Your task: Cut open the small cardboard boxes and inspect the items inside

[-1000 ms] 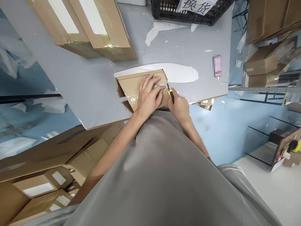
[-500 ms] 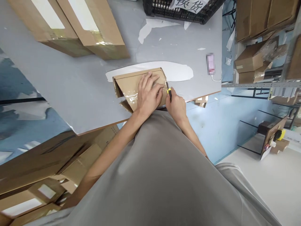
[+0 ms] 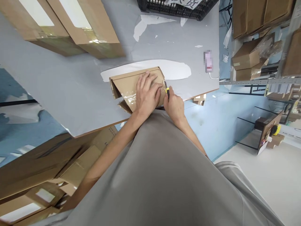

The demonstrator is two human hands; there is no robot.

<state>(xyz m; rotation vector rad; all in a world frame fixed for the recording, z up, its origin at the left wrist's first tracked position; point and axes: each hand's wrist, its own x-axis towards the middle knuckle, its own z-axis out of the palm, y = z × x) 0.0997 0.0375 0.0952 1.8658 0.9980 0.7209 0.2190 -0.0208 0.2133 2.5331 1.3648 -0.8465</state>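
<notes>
Right now I'm gripping a slim black-and-yellow cutter point(image 3: 167, 91) in the right hand point(image 3: 174, 105), its fingers wrapping snugly around the handle. From that grip the tool is pointing up and away from the body, its tip sitting at the right-hand edge of the small carton point(image 3: 124, 84); I'm not able to tell whether the blade is touching the cardboard. The carton itself is lying just left of the grip, near the front edge of the grey table point(image 3: 90, 103), and its far left end is gaping, with the flaps standing apart. I'm resting the left hand point(image 3: 147, 98) palm down on its top panel, unclenched, fingers reaching toward the cutter, while clear tape point(image 3: 130, 98) is shining on the cardboard left of that hand. Just beyond the grip, a long white sheet point(image 3: 177, 67) is lying partly under the carton. Farther out, torn white paper point(image 3: 140, 28) is spreading on the tabletop, and a black crate point(image 3: 162, 9) is standing behind it. Well left of the grip and beyond it, I'm seeing two large cartons point(image 3: 100, 33) standing side by side; well right of it, a pink device point(image 3: 208, 61) is trailing a white cable point(image 3: 214, 78).
</notes>
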